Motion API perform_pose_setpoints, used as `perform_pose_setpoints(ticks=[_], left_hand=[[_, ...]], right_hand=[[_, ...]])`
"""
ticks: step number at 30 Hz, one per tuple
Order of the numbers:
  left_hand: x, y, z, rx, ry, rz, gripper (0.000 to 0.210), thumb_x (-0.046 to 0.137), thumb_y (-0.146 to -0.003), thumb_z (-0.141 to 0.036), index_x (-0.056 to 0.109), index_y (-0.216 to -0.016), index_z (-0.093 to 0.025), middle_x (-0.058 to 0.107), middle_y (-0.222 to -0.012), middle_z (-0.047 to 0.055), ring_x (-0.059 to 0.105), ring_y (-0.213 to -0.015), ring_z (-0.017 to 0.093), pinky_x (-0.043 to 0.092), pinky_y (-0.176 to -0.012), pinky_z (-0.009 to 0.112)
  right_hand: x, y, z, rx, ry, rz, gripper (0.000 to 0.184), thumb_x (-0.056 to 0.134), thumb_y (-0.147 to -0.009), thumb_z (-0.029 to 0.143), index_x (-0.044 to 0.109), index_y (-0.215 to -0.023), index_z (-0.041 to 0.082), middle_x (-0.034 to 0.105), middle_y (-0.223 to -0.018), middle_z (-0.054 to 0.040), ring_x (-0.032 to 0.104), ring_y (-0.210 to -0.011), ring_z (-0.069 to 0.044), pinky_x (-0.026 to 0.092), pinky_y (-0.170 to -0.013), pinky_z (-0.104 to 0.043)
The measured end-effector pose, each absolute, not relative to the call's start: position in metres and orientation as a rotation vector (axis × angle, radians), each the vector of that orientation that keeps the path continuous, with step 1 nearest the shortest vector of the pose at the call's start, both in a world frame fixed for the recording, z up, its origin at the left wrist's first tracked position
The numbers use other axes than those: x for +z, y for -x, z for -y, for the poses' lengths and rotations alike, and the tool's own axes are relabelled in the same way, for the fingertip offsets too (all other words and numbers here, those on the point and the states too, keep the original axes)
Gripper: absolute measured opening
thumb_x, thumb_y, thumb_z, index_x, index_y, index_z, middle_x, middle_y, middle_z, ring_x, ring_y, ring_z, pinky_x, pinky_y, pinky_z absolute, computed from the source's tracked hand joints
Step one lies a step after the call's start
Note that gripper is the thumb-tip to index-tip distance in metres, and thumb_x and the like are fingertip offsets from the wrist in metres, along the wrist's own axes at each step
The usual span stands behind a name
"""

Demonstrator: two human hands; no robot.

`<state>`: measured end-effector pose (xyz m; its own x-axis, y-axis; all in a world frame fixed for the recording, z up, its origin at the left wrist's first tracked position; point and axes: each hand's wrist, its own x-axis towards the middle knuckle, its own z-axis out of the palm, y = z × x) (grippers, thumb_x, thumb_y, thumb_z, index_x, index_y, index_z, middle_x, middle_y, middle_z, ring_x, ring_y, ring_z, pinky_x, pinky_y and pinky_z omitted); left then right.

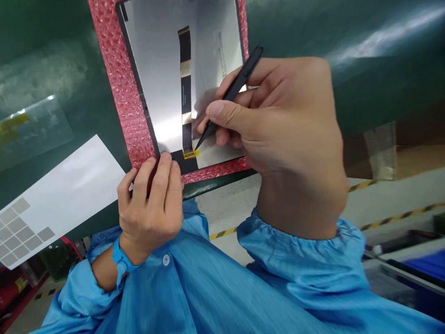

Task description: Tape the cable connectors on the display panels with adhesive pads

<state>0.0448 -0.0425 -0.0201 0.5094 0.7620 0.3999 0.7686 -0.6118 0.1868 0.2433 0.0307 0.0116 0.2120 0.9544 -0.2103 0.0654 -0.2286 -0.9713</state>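
A tablet-sized display panel (pixel 215 28) lies with its silvery back up on pink bubble wrap (pixel 114 79). Down its middle runs a black flex cable (pixel 187 90), ending at yellow tape (pixel 189 154) by the lower edge. My right hand (pixel 278 125) pinches slim black tweezers (pixel 236 86) between thumb and fingers. Their pointed tip is at the right side of the yellow tape; whether it touches cannot be made out. My left hand (pixel 151 204) rests with its fingers stretched over the panel's lower left corner, fingertips on the edge and the wrap.
A green mat (pixel 295 28) covers the table. To the left lie a white sheet with grey squares (pixel 79 181) and a clear plastic bag (pixel 38 125). Another clear plastic piece (pixel 380 150) lies at right. Blue bins (pixel 426 266) stand lower right, beyond the table's front edge.
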Motion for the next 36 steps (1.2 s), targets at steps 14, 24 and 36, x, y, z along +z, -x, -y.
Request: perform_pose_setpoints(ticks=[14,24,36], left_hand=[[-0.0137,-0.0486,0.0405,-0.675,2.657,1.364,0.034,0.065,-0.099,-0.017,0.073,-0.132,-0.02,0.077,-0.137,0.009,0.076,-0.121,0.03,0.058,-0.101,0.049],[-0.0128,-0.0491,0.0409,-0.674,2.65,1.376,0.033,0.063,-0.099,-0.016,0.073,-0.13,-0.02,0.077,-0.136,0.008,0.076,-0.121,0.03,0.058,-0.103,0.049],[-0.0138,-0.0512,0.0392,-0.71,2.659,1.375,0.032,0.065,-0.102,-0.02,0.074,-0.132,-0.014,0.079,-0.131,0.015,0.072,-0.12,0.032,0.051,-0.108,0.048]], right_hand=[[0.0172,-0.239,-0.0277,1.11,1.561,0.965,0.031,0.083,-0.084,0.009,0.063,-0.071,0.028,0.073,-0.07,-0.0016,0.066,-0.055,-0.022,0.044,-0.043,-0.037],[0.0138,-0.2402,-0.027,1.094,1.575,0.98,0.027,0.088,-0.085,0.024,0.065,-0.073,0.031,0.073,-0.073,-0.0035,0.073,-0.068,-0.025,0.046,-0.043,-0.038],[0.0105,-0.2409,-0.0265,1.016,1.55,1.055,0.038,0.079,-0.085,-0.002,0.065,-0.072,0.031,0.074,-0.072,0.0002,0.075,-0.062,-0.016,0.049,-0.038,-0.025]])
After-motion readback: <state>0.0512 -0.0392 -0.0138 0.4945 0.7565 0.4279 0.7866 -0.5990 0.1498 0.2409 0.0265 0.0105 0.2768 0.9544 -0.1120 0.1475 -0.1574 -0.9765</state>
